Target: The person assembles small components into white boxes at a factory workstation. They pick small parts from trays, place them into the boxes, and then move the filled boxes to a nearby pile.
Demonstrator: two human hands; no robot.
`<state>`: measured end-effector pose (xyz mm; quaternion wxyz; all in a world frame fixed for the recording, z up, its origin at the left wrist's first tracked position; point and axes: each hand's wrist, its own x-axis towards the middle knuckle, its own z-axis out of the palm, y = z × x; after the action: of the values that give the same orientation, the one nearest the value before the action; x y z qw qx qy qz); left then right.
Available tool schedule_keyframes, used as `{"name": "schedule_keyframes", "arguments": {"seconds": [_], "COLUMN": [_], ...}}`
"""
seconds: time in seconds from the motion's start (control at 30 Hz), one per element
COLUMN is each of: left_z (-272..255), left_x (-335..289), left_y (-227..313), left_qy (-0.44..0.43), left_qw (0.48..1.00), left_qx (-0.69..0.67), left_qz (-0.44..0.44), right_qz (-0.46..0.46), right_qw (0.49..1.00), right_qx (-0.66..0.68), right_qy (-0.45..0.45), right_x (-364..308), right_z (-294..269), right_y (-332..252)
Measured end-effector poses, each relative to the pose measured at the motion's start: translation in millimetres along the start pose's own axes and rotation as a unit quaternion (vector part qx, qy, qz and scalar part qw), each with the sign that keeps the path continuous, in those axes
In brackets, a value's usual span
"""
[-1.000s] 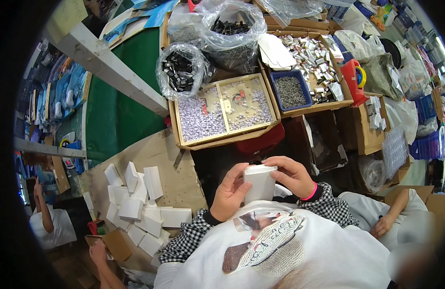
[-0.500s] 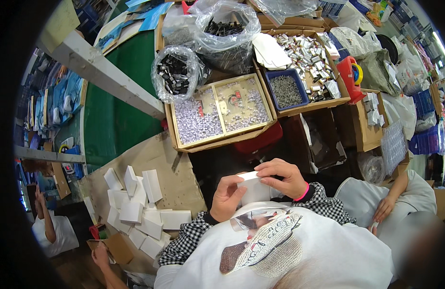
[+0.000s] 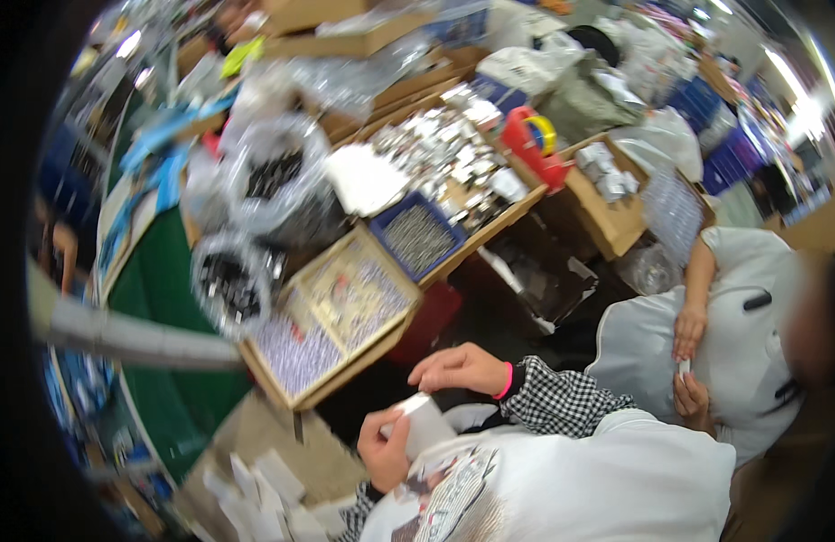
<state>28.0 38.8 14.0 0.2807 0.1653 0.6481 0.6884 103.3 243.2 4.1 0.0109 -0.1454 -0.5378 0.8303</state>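
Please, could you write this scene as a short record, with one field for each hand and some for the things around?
Left hand: holds a white box at its left edge
Right hand: just above the box, fingers bent; contact unclear
Ahead: wooden tray with two compartments of small pale pieces; to its right, a blue bin of small metal parts
Left of tray: clear plastic bag of black parts
Lower left: more white boxes, blurred
Right: co-worker's hands at a small pale thing

Can pass through the dark gap (image 3: 377,379) between bare right hand (image 3: 462,369) and divided wooden tray (image 3: 368,341); farther left, runs into grey metal post (image 3: 137,341).
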Motion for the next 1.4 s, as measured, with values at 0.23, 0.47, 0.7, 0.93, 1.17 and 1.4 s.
{"name": "schedule_keyframes", "arguments": {"seconds": [0.23, 0.47, 0.7, 0.93, 1.17, 1.4], "left_z": [-4, 10, 22, 26, 27, 23], "left_x": [14, 33, 44, 47, 47, 43], "left_y": [-4, 16, 12, 18, 20, 19], "left_qy": [-0.018, -0.003, -0.002, 0.015, 0.005, 0.01], "left_qw": [0.986, 0.988, 0.986, 0.979, 0.977, 0.977], "left_qx": [-0.128, 0.078, 0.03, 0.057, 0.07, 0.075], "left_qz": [-0.109, -0.134, -0.166, -0.194, -0.2, -0.201], "right_qz": [-0.156, -0.104, 0.039, -0.074, -0.173, -0.199], "right_qw": [0.744, 0.779, 0.768, 0.876, 0.876, 0.852], "right_qx": [0.061, -0.169, -0.457, 0.156, 0.228, 0.298], "right_qy": [0.647, 0.594, 0.446, 0.45, 0.388, 0.383], "right_x": [30, 22, 18, 31, 6, 8], "right_z": [-245, -367, -400, -400, -378, -368], "right_y": [-7, -95, -135, -118, -96, -75]}}
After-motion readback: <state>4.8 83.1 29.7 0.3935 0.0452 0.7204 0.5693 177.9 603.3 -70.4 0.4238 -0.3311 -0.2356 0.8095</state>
